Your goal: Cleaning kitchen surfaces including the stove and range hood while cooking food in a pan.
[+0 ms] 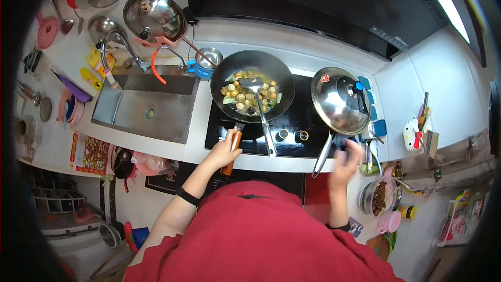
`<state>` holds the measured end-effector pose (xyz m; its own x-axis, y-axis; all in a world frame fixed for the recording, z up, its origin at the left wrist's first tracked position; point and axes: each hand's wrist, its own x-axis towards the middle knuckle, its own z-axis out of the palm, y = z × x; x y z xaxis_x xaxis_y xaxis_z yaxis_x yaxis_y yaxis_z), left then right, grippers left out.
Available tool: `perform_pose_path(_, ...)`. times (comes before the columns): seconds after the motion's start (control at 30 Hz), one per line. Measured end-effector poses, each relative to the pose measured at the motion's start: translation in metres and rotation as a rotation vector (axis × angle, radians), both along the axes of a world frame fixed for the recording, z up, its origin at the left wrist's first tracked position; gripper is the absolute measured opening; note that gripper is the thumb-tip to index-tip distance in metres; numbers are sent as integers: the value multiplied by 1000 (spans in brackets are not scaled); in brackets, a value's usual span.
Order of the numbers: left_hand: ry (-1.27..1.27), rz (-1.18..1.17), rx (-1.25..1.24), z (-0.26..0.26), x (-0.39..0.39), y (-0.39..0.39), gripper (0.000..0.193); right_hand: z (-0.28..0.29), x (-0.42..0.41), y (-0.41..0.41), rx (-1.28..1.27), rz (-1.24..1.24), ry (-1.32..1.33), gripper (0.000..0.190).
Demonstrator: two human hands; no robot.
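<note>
My left hand (225,151) grips the wooden handle (233,156) of a dark wok (287,82). Inside the wok, round balls and vegetable pieces (239,96) sit in broth. A metal spatula (261,111) rests with its blade in the food and its handle hanging over the rim toward me. My right hand (345,164) is raised and blurred, fingers apart, with nothing seen in it. Just left of that hand is the handle (323,156) of a second pan, which is covered by a glass-and-steel lid (332,103). The lid hides what the pan holds.
The wok and pan stand on a black cooktop (301,111) with two knobs. At left are a steel sink (156,103) and a faucet (121,43). A blue-handled pot (205,66) stands behind. Bowls of ingredients (379,197) sit at right. A range hood (305,0) hangs above.
</note>
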<state>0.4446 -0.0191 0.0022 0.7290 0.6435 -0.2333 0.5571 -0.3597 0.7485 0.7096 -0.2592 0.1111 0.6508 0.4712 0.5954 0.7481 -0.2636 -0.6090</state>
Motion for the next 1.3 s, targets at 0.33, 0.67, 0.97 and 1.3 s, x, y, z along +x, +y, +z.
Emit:
perform_pose_path(0.33, -59, -253, -216, 13, -18, 1, 117, -56, -94, 140, -949, 202, 132, 67)
perform_pose_path(0.67, 66, -282, -171, 7, -14, 4, 81, 57, -94, 80, -894, 189, -152, 60)
perform_pose_path(0.97, 83, -331, -162, 9, -15, 9, 83, 53, -114, 70, -1055, 180, -195, 41)
perform_pose_path(1.3, 117, -313, -225, 15, -17, 10, 85, -13, -91, 140, -863, 158, -97, 47)
